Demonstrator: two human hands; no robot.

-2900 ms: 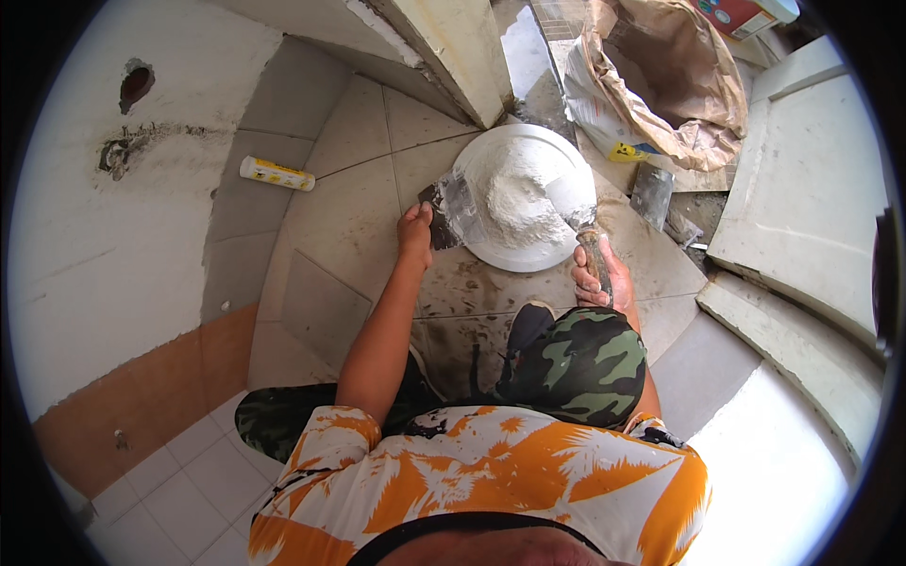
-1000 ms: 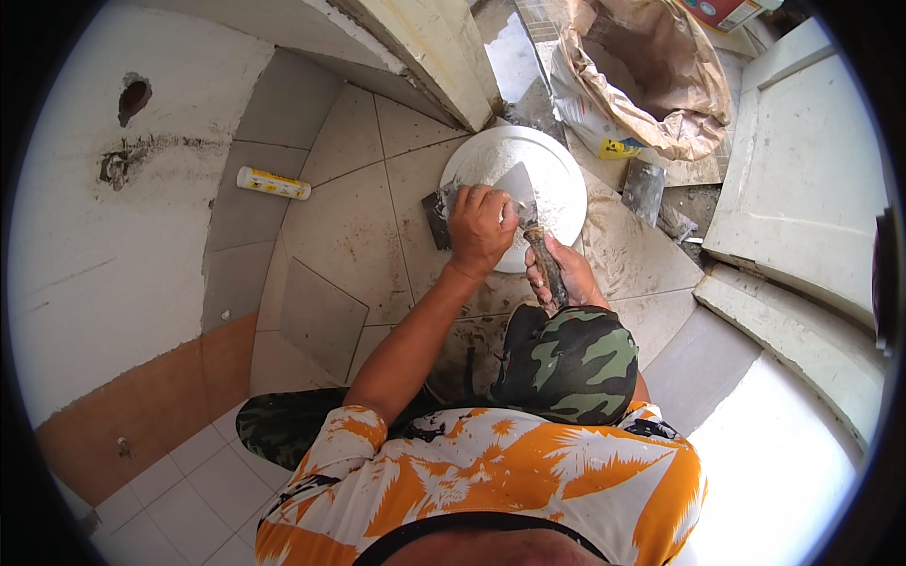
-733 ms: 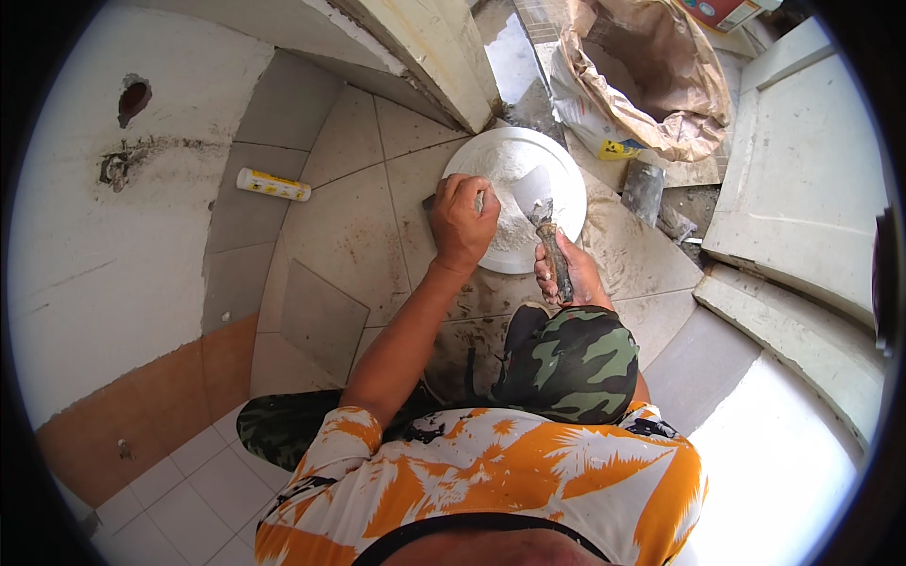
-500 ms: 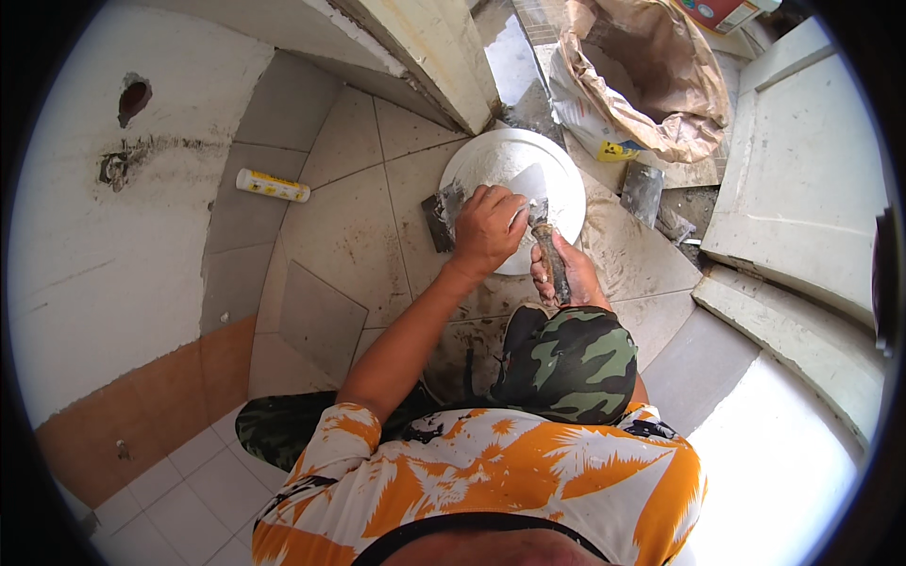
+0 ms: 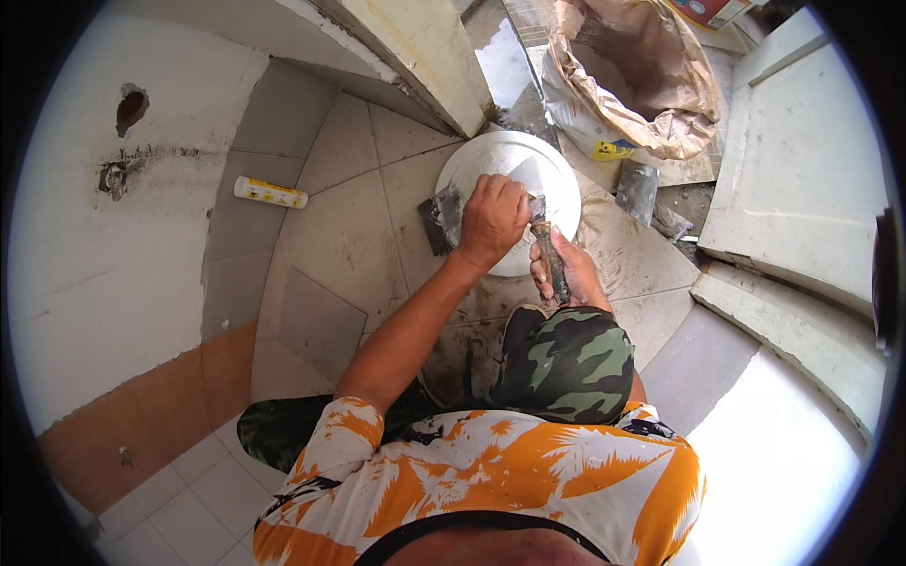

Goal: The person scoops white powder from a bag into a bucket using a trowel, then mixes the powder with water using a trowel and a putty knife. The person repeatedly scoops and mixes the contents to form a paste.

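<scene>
Head view: the person crouches over a round white basin (image 5: 557,165) of white paste set on the tiled floor (image 5: 340,236). The left hand (image 5: 491,222) reaches across it, fingers curled shut around a flat scraper (image 5: 442,219) whose dark blade sticks out past the basin's left rim. The right hand (image 5: 564,274) is wrapped tight on the brown handle of a trowel (image 5: 540,203), its grey blade lying over the paste just beyond the left knuckles.

The two tools meet at close quarters over the basin — a slip of either blade could, I judge, nick the opposite fingers, since the hands sit almost touching. Paste scraped from one blade to the other could drop on the already smeared tiles rather than back in the basin. The basin sits near the person's camouflage-clad knee (image 5: 566,363) (a shift of weight might nudge it).

Much is hidden. The left hand covers where the blades meet, so I cannot tell whether they touch. How much paste is left is hard to judge — white on white. The open paper sack (image 5: 642,85) behind is cut by the rim, and the yellow-and-white tube (image 5: 271,192) by the wall is too small to identify.
</scene>
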